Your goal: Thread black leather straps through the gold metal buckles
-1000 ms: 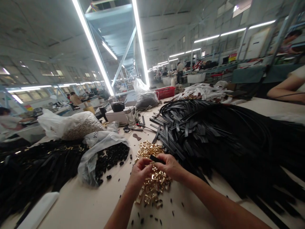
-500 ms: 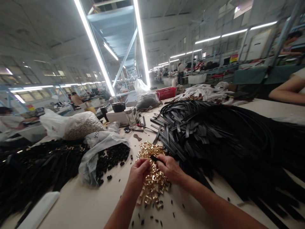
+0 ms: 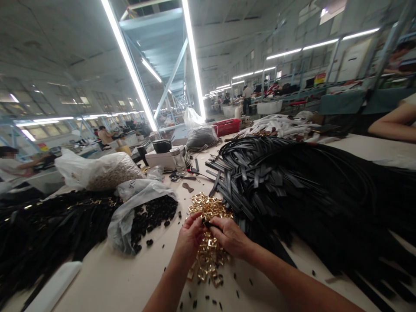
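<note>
My right hand (image 3: 232, 236) is closed on a black strap (image 3: 208, 224), whose end pokes out past the thumb and fingertips. Facing it, my left hand (image 3: 191, 234) pinches what looks like a small gold buckle (image 3: 205, 215) at the strap's end; the fingers partly hide the contact. Both hands are over a heap of shiny gold buckles (image 3: 208, 260) on the pale table (image 3: 107, 286). To the right lies a large pile of black straps (image 3: 260, 173).
An open plastic bag (image 3: 121, 225) spills small black pieces (image 3: 152, 212) on the left. Behind it are another filled bag (image 3: 110, 171), a glass jar (image 3: 178, 161) and a black bowl (image 3: 161, 145). More black straps (image 3: 48, 234) lie far left. A person's arm (image 3: 393, 121) rests at right.
The strap end has dropped slightly and turned toward my left hand. A gold buckle now shows at my left fingertips, and the left fingers are raised a little more.
</note>
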Tool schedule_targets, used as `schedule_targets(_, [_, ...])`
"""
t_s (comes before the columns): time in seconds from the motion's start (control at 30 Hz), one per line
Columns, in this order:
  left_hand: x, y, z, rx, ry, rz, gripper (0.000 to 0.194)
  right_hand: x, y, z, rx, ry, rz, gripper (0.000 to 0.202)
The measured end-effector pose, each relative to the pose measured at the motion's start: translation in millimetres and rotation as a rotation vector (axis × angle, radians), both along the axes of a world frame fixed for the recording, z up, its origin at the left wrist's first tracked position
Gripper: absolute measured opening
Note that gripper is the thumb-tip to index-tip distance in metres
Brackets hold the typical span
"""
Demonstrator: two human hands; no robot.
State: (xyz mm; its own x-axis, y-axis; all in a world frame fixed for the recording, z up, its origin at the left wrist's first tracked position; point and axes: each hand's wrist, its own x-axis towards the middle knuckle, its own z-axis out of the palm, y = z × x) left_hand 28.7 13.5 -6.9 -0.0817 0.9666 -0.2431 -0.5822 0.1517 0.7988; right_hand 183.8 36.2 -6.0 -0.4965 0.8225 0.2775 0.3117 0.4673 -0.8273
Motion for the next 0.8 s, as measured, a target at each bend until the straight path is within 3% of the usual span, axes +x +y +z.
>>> schedule_targets(0.23, [3, -1, -4.0, 0.131, 0.133, -0.056, 0.029, -1, 0, -0.1, 0.019, -0.003, -0.009, 0.014])
schedule_targets(0.47, [-4, -1, 10.2, -0.017, -0.142, 0.083, 0.022, 5, -2, 11.3, -0.022, -0.077, 0.053, 0.017])
schedule_targets(0.6, [-9, -1, 16.2, -0.133, -0.356, 0.041, 0.012, 2, -3, 10.2, -0.055, -0.081, 0.023, 0.02])
schedule_targets(0.8, [-4, -3, 10.7, -0.189, -0.282, 0.024, 0.012, -3, -6, 7.2, -0.063, -0.011, 0.019, 0.025])
